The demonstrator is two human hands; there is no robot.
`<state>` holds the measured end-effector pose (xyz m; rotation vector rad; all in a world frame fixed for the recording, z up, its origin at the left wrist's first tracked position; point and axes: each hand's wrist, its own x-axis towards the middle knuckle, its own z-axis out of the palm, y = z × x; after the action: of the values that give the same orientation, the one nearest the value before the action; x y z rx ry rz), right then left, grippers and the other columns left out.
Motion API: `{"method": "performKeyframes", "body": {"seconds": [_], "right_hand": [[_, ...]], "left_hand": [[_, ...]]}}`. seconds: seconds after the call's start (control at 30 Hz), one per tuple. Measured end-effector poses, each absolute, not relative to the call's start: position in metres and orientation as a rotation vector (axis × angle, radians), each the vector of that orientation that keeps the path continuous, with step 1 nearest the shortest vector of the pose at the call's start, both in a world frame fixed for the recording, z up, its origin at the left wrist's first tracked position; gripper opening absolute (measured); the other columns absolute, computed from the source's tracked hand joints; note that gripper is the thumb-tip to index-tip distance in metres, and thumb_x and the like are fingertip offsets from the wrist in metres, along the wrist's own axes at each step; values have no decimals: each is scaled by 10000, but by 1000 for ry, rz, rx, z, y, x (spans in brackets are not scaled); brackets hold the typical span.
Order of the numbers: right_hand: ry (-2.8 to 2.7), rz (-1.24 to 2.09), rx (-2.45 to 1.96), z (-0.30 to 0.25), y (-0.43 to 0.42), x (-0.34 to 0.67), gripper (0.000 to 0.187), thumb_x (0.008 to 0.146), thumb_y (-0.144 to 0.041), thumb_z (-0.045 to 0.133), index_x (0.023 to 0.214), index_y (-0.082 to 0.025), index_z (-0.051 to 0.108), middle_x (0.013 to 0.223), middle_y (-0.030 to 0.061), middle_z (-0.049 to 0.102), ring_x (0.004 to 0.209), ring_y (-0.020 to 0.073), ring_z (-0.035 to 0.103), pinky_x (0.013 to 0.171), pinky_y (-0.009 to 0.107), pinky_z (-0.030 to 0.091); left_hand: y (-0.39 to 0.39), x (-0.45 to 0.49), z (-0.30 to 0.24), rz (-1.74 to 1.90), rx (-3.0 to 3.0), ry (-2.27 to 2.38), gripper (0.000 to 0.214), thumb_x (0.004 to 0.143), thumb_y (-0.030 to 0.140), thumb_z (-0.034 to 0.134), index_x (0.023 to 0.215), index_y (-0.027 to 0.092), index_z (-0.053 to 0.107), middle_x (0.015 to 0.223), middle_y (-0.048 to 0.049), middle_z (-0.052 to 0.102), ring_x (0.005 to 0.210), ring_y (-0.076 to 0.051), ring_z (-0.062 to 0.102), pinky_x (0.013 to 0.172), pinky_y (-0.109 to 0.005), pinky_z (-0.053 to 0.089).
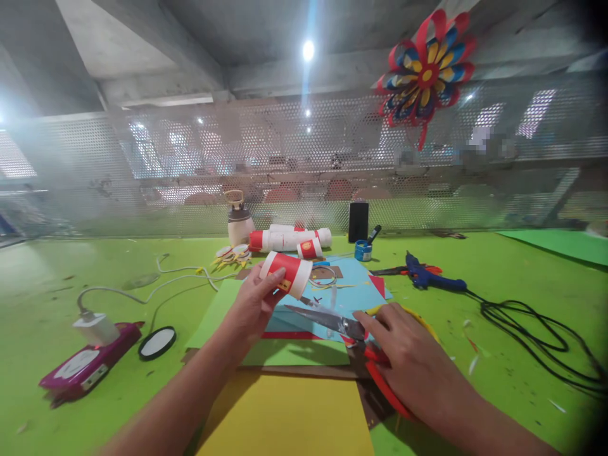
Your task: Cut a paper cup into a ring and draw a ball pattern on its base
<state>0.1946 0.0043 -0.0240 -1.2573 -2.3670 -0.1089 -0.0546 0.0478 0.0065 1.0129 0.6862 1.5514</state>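
My left hand (254, 297) is closed around a red and white paper cup (297, 271), which lies tilted on its side in the fingers. In my right hand (403, 348) is a pair of scissors (339, 323) with red and yellow handles. Its blades point left, just below the cup and apart from it. Beneath both hands are light blue paper (280, 320), green paper (304, 354) and a yellow sheet (289, 411). Part of the scissor handles is hidden by my right hand.
Behind lie stacked paper cups (289, 240), a spray bottle (240, 225), a blue jar (363, 250) and a black box (358, 221). On the right is a blue glue gun (427, 275) with a black cord. A purple power strip (90, 364) sits left, near a round mirror-like disc (156, 342).
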Motion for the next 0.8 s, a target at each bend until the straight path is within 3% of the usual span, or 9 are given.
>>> {"method": "performKeyframes", "body": {"seconds": [0.13, 0.23, 0.33, 0.5, 0.6, 0.8], "right_hand": [[-2275, 423, -1342, -10, 8, 200, 448, 738, -55, 496, 1143, -190, 633, 1027, 106, 600, 925, 262, 572, 848, 442, 473], [-2195, 810, -1271, 0, 8, 201, 337, 737, -97, 527, 1030, -187, 667, 940, 65, 658, 927, 242, 606, 857, 376, 477], [-2126, 1018, -1208, 4, 4, 199, 250, 778, -189, 567, 1002, -168, 676, 856, 50, 683, 902, 238, 629, 805, 333, 496], [-2101, 915, -1189, 4, -3, 195, 105, 774, -231, 608, 824, -182, 686, 795, 23, 688, 742, 180, 613, 679, 268, 484], [-2152, 774, -1216, 7, -5, 193, 94, 794, -196, 571, 752, -194, 655, 739, 8, 661, 704, 164, 581, 662, 255, 459], [-2273, 586, -1339, 1, -6, 192, 230, 839, -144, 514, 997, -242, 649, 886, 30, 641, 822, 206, 577, 741, 326, 441]], "left_hand": [[49, -64, 11, 1579, 1052, 644, 473, 686, 151, 763, 1104, 197, 547, 939, -5, 674, 820, -127, 630, 755, -220, 514], [46, -69, 13, 1524, 1088, 624, 543, 652, 108, 768, 1135, 203, 538, 878, 1, 670, 788, -128, 636, 732, -212, 508], [42, -71, 13, 1430, 1122, 567, 612, 650, 85, 748, 1203, 220, 523, 952, -23, 684, 825, -151, 651, 760, -236, 513], [39, -73, 13, 1361, 1119, 477, 782, 646, 45, 688, 1350, 275, 438, 1156, -40, 653, 968, -203, 648, 851, -292, 508], [40, -72, 12, 1372, 1111, 466, 763, 655, 65, 698, 1345, 270, 445, 1204, -45, 634, 990, -199, 636, 841, -275, 505], [46, -66, 6, 1467, 1141, 535, 454, 748, 270, 750, 1157, 193, 569, 1053, -59, 677, 907, -164, 637, 833, -240, 498]]}}
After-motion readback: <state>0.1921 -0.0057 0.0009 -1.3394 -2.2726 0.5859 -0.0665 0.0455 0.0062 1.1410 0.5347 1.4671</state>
